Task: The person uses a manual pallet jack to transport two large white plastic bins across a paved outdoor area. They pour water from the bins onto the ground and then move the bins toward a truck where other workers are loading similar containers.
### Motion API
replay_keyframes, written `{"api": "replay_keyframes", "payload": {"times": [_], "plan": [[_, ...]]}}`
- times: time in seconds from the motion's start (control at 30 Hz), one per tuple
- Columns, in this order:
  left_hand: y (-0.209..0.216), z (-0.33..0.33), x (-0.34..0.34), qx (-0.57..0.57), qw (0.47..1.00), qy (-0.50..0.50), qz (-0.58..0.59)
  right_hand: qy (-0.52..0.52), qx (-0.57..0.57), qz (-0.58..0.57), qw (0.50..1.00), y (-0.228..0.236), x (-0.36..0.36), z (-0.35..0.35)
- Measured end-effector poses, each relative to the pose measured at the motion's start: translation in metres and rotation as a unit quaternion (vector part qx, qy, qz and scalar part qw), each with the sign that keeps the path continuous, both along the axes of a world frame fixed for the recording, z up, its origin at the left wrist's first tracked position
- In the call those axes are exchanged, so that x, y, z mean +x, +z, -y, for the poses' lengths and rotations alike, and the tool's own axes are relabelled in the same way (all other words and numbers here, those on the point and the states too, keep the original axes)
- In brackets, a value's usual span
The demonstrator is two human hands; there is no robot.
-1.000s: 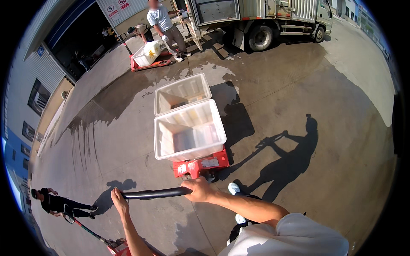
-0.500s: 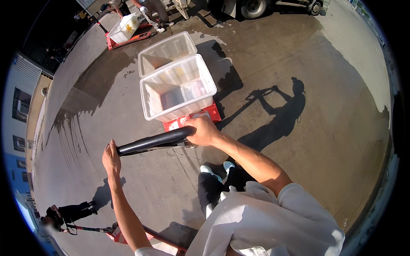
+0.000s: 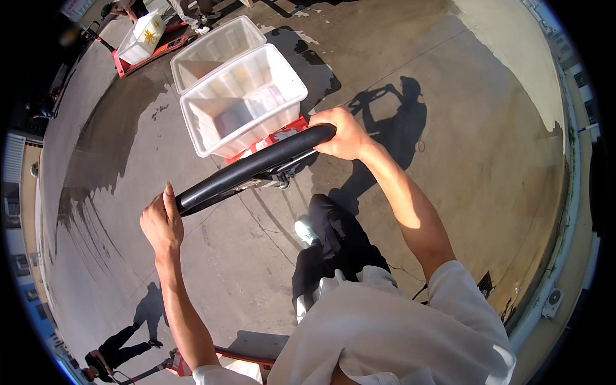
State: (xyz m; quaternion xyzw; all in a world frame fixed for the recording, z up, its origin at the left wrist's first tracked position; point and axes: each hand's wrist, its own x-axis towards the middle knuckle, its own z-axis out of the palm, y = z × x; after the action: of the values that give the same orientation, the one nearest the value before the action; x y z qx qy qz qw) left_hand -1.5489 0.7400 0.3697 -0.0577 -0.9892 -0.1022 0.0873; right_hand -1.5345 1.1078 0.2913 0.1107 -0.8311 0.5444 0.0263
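Observation:
My left hand (image 3: 162,221) is closed round the left end of a black pallet jack handle (image 3: 253,163), its thumb pointing up. My right hand (image 3: 340,133) grips the other end, farther out and higher in view. The handle slants across in front of me. Beyond it, part of the red pallet jack body (image 3: 282,133) shows beneath a white plastic bin (image 3: 199,131). Some flat pale and greyish things lie in the bottom of this bin; I cannot make out what they are. A second white bin (image 3: 186,67) stands right behind the first.
At the far left, another red pallet jack (image 3: 160,52) carries a white bin (image 3: 138,40), with people beside it. A person (image 3: 119,346) at the lower left holds another jack's handle. Wet patches (image 3: 106,154) darken the concrete. A drain grate (image 3: 485,283) lies at right.
The handle has swung, its right end now farther out and to the right, with both hands still on it. The bins have shifted up and left in view. My feet have stepped.

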Motion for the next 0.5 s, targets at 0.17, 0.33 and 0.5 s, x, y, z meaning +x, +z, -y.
{"api": "replay_keyframes", "payload": {"times": [0.17,0.33,0.5], "plan": [[-0.008,0.007,-0.031,0.014,1.0,-0.013,-0.021,0.0,-0.007,0.026,1.0,0.002,-0.037,0.001],[0.0,0.028,-0.045,0.03,0.998,-0.04,-0.029,-0.009,-0.017,-0.025,0.999,0.017,-0.041,0.022],[0.011,0.043,-0.076,0.05,0.998,-0.036,-0.026,0.008,-0.026,-0.014,1.0,0.03,-0.083,0.035]]}}
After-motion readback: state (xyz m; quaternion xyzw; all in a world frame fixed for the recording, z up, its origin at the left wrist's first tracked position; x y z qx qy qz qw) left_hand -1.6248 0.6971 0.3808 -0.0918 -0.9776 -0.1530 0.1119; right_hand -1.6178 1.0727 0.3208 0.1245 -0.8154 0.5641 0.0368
